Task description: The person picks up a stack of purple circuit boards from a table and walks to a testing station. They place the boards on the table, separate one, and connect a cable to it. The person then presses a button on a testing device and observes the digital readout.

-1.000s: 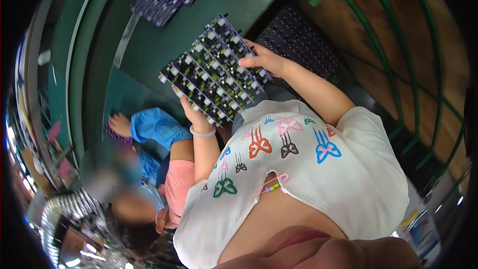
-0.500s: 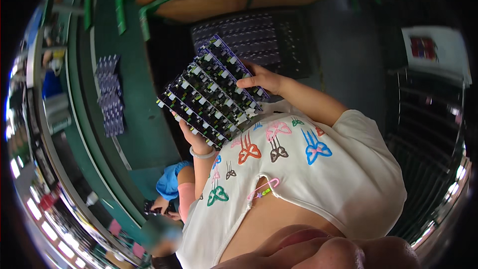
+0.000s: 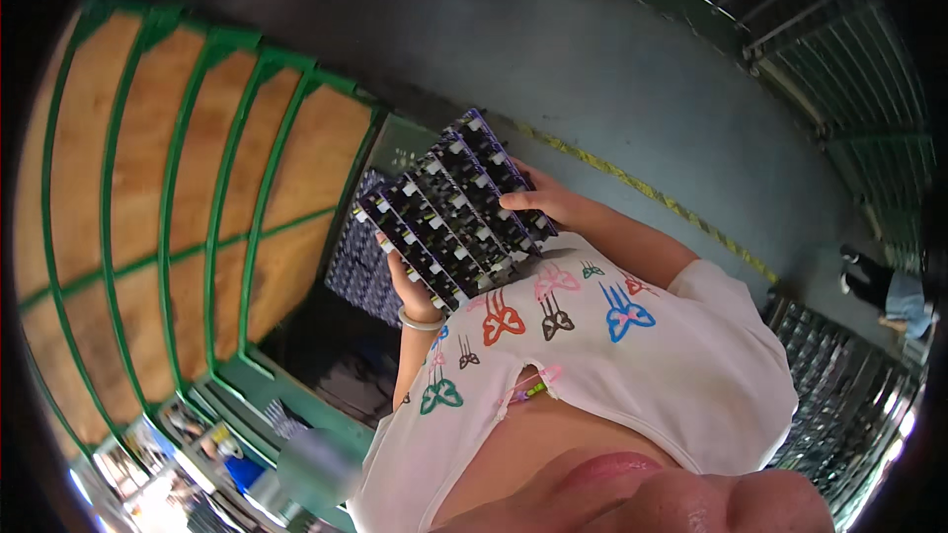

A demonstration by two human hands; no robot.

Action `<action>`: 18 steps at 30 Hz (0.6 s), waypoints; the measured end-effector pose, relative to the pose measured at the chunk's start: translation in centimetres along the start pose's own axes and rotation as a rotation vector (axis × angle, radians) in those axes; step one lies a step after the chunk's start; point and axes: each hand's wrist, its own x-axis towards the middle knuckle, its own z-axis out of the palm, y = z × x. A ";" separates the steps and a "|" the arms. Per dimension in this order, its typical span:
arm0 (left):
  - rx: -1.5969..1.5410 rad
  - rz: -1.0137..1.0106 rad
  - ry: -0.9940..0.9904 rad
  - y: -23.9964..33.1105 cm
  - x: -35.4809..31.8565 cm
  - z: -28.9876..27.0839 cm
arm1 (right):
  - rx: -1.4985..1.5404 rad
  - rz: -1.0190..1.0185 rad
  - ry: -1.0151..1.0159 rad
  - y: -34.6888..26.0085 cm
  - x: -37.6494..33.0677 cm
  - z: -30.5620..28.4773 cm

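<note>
Head view, circuit boards (image 3: 444,217): held before the white shirt (image 3: 642,385).
Left hand (image 3: 412,288): gripping their lower left edge.
Right hand (image 3: 546,200): gripping their right edge, thumb on top.
Green-barred frame (image 3: 222,38): swung from top to left; a turn made, boards still carried.

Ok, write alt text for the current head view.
Left hand and right hand hold a row of circuit boards before a white bow-print shirt. Yellow-black floor tape runs beyond; green-barred wooden panels stand at left.
</note>
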 end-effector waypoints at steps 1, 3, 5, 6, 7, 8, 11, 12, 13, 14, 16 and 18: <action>0.052 0.017 -0.002 1.4 3.1 0.9 | 0.017 0.004 0.019 -1.2 2.9 -1.2; 0.089 -0.005 -0.018 4.2 10.1 2.4 | 0.038 0.052 0.065 -3.4 8.9 -4.2; 0.016 -0.050 -0.076 5.4 12.4 4.2 | 0.070 0.106 0.078 -4.2 11.2 -6.0; 0.072 -0.001 0.030 3.8 11.5 5.4 | 0.104 0.116 0.091 -3.2 10.0 -7.4; 0.135 0.065 0.130 4.4 13.1 6.7 | 0.111 0.129 0.097 -3.8 11.7 -8.0; 0.140 0.105 0.152 4.5 17.1 6.0 | 0.122 0.139 0.105 -5.1 14.7 -10.0; 0.165 0.208 0.201 5.6 27.5 5.3 | 0.150 0.140 0.057 -8.0 25.3 -16.9; 0.164 0.215 0.203 6.0 29.3 5.9 | 0.150 0.164 0.060 -8.9 25.1 -15.5; 0.152 0.224 0.232 6.5 28.2 6.2 | 0.151 0.189 0.063 -9.5 25.1 -14.3; 0.159 0.246 0.241 7.1 31.1 8.1 | 0.101 0.191 0.074 -11.6 27.9 -15.9; 0.156 0.251 0.274 8.7 35.9 9.2 | 0.093 0.218 0.055 -14.0 33.9 -18.9; 0.157 0.242 0.299 10.6 41.3 10.5 | 0.103 0.202 -0.025 -16.9 38.7 -20.6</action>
